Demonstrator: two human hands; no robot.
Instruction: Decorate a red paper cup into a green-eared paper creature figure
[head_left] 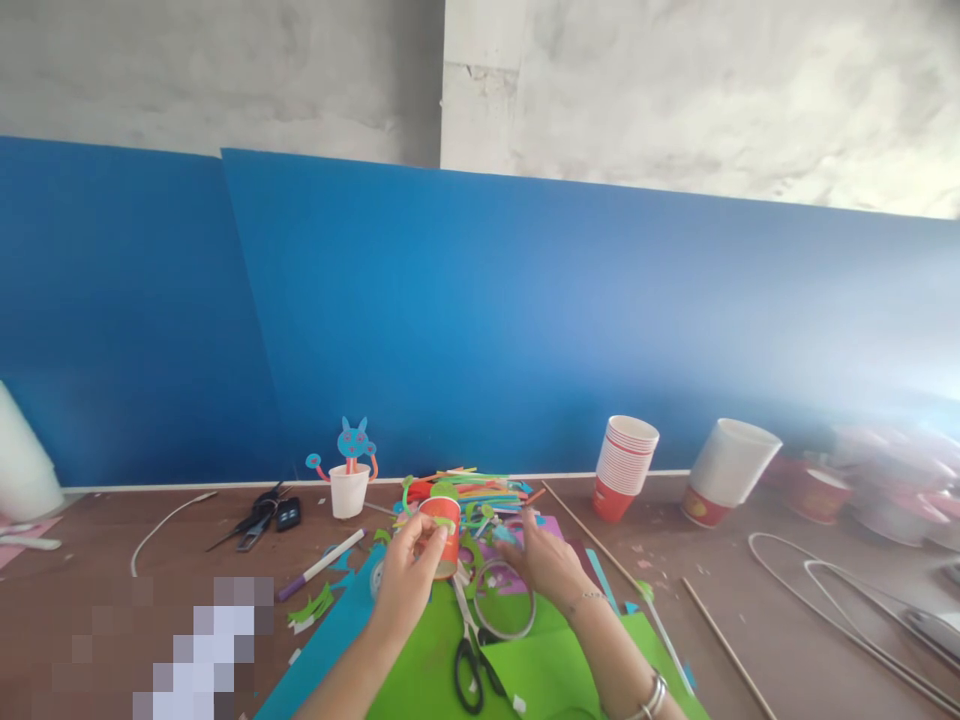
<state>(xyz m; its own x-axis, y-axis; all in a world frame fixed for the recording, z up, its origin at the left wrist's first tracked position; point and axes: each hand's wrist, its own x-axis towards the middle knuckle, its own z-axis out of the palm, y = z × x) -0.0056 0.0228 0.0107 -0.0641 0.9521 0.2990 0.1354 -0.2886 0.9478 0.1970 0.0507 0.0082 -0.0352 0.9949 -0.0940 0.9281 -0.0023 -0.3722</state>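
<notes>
My left hand [415, 568] is closed around a red paper cup [447, 540], thumb across its side. Green paper pieces [444, 491] show at the cup's rim. My right hand [550, 556] is apart from the cup, fingers stretched over colored paper scraps, with nothing visible in them. Just below its fingers a roll of clear tape [480, 610] lies on green paper [420, 660]. Black-handled scissors [469, 660] lie between my forearms. Behind the cup is a pile of colorful strips [480, 490].
A white cup with a blue paper figure [349, 490] stands back left, near keys [259, 522] and a marker [322, 565]. Stacked paper cups [625, 465] and another stack [727, 475] stand right. Thin sticks [720, 640] and a cable [832, 600] lie on the brown table.
</notes>
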